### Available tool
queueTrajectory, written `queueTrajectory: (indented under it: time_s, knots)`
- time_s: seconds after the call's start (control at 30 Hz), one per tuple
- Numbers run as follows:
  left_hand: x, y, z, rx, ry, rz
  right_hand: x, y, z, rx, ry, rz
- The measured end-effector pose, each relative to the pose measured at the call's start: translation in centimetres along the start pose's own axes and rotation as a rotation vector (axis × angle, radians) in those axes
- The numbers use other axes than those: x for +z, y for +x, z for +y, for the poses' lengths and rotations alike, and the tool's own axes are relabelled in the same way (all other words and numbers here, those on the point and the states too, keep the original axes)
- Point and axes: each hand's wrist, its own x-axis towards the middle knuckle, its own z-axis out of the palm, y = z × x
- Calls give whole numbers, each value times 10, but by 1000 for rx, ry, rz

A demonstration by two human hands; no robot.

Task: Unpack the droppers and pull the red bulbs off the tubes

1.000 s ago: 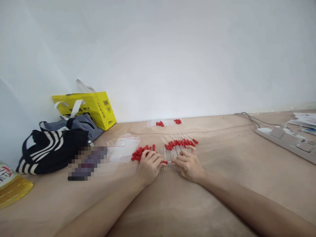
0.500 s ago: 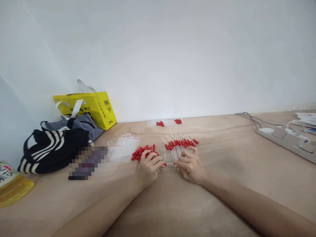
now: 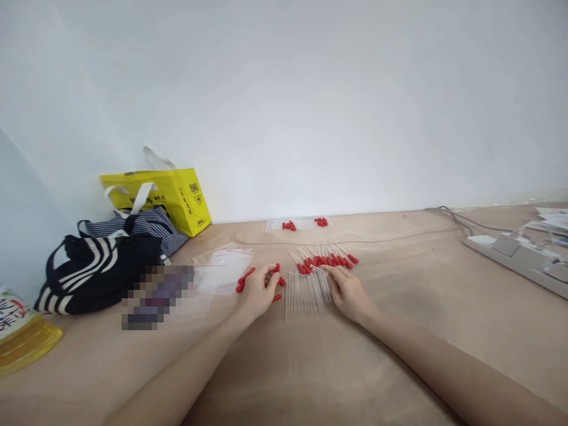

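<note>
My left hand (image 3: 258,290) is curled over the loose red rubber bulbs (image 3: 246,278), thumb and fingers closed on a red bulb (image 3: 277,268). Between the fingers of my right hand (image 3: 348,290) is a thin clear glass tube (image 3: 316,269), its end sticking out to the left. Below that tube lies a row of clear glass tubes (image 3: 306,293), side by side on the table. Just beyond them are several droppers (image 3: 328,260), glass tubes with red bulbs fitted, bulbs toward me.
Flat clear zip bags (image 3: 224,269) lie left of the bulbs. Against the wall rests a bag with red bulbs and tubes (image 3: 304,223). A yellow bag (image 3: 177,198), a black striped bag (image 3: 106,272) and a bottle (image 3: 26,331) stand left. At right is a power strip (image 3: 510,254).
My hands have moved apart. The left went back leftward over the red bulbs; the right lifted slightly, with a tube now pointing up and left. The view shifted a little.
</note>
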Motion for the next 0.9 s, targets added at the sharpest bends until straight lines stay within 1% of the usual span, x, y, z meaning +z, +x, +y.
queueTrajectory:
  time_s: [0.07,0.17,0.27,0.33,0.47,0.57,0.73,0.9]
  knots:
    - [-8,8,-4,-58,-44,61,1,1,-4,4,-22,21]
    - [-25,19,-18,-111,10,166,5,4,-12,-14,-75,55]
    - [-40,27,-35,-210,79,186,9,7,-19,-46,-142,77]
    - [-47,30,-44,-250,98,184,12,8,-22,-69,-194,86]
    - [-51,32,-54,-274,103,179,13,9,-27,-122,-300,68]
    - [-51,33,-56,-276,98,192,11,8,-30,-149,-332,8]
    - [-51,34,-57,-262,71,193,5,9,-37,-151,-318,-98]
    - [-55,33,-58,-223,68,197,1,9,-39,-145,-276,-133]
